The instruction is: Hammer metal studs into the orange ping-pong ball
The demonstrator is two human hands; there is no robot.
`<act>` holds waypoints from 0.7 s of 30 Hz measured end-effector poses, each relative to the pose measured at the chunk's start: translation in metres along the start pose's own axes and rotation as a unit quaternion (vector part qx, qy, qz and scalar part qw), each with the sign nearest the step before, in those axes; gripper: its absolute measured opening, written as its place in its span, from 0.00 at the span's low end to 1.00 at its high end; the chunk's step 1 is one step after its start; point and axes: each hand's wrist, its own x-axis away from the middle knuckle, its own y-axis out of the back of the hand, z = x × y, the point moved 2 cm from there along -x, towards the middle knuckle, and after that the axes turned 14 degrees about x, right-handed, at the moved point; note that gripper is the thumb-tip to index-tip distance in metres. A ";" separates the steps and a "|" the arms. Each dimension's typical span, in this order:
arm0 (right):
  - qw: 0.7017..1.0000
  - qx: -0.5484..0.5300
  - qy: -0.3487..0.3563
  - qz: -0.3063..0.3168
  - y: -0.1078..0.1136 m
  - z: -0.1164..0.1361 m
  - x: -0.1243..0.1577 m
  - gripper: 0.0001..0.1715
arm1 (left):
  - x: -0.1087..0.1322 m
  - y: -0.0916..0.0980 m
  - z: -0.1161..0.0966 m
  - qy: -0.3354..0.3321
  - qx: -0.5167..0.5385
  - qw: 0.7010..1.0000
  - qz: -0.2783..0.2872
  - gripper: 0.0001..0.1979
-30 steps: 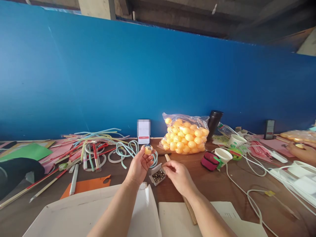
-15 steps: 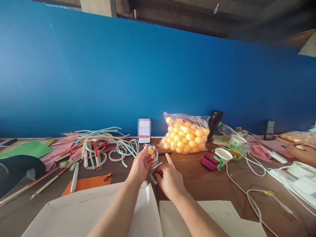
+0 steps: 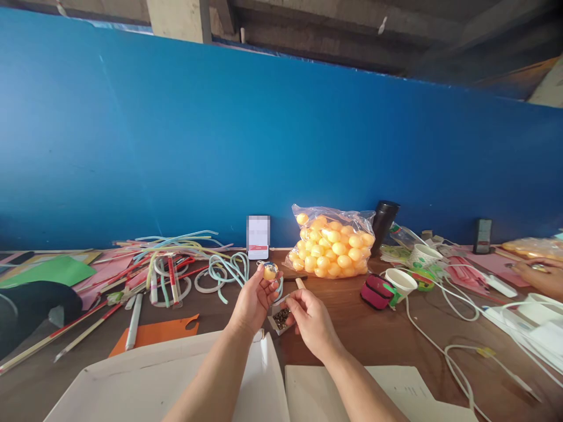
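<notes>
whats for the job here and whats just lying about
Likely in use:
- part-silvery orange ball, in the left hand
- box of metal pieces, by the right hand
- bag of orange balls

Apparently lying about:
- black bottle
- maroon pouch
- orange paper

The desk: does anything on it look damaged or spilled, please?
The orange sheet, on the left, looks damaged: it has a curved gap near its far right corner, as if cut or torn. No spill is visible.

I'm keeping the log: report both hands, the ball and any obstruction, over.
Left hand holding orange ball, silvery on top. Right hand at small open box of metal pieces, grip unclear. Right hand partly hides the box.
</notes>
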 end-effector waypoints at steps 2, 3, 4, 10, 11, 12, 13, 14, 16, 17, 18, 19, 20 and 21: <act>0.997 -0.076 -0.023 0.013 0.000 -0.001 -0.001 0.14 | 0.000 0.000 0.001 0.014 0.008 1.000 0.008 0.14; 0.993 -0.111 -0.033 0.017 0.001 -0.001 -0.002 0.16 | 0.001 0.000 0.001 0.023 0.012 1.000 0.014 0.14; 0.989 -0.144 -0.040 0.020 0.002 0.000 -0.002 0.16 | 0.002 0.000 0.001 0.031 0.014 0.999 0.020 0.14; 0.950 -0.300 -0.069 0.045 0.013 0.005 0.000 0.14 | 0.004 -0.001 0.002 0.055 0.012 0.998 0.033 0.14; 0.944 -0.319 -0.069 0.046 0.015 0.005 0.000 0.13 | 0.004 -0.001 0.002 0.056 0.011 0.998 0.036 0.14; 0.939 -0.335 -0.069 0.045 0.015 0.005 -0.001 0.14 | 0.004 -0.001 0.002 0.057 0.011 0.998 0.038 0.13; 0.934 -0.348 -0.069 0.045 0.016 0.006 -0.002 0.14 | 0.004 -0.001 0.002 0.057 0.011 0.997 0.040 0.13; 0.931 -0.357 -0.069 0.044 0.016 0.006 -0.002 0.15 | 0.003 -0.001 0.002 0.057 0.012 0.997 0.041 0.13; 0.928 -0.364 -0.071 0.044 0.016 0.006 -0.003 0.16 | 0.003 -0.001 0.002 0.055 0.012 0.997 0.044 0.14; 0.928 -0.363 -0.071 0.043 0.015 0.007 -0.002 0.15 | 0.003 -0.001 0.002 0.054 0.013 0.997 0.045 0.13; 0.929 -0.360 -0.072 0.041 0.014 0.008 -0.002 0.15 | 0.003 -0.001 0.002 0.052 0.015 0.997 0.046 0.13; 0.931 -0.356 -0.072 0.038 0.013 0.009 -0.001 0.14 | 0.002 -0.001 0.002 0.050 0.018 0.997 0.048 0.12; 0.933 -0.352 -0.073 0.034 0.012 0.010 -0.001 0.14 | 0.002 -0.001 0.002 0.047 0.023 0.997 0.049 0.12; 0.934 -0.348 -0.074 0.029 0.011 0.012 0.000 0.14 | 0.002 -0.001 0.002 0.044 0.028 0.997 0.049 0.11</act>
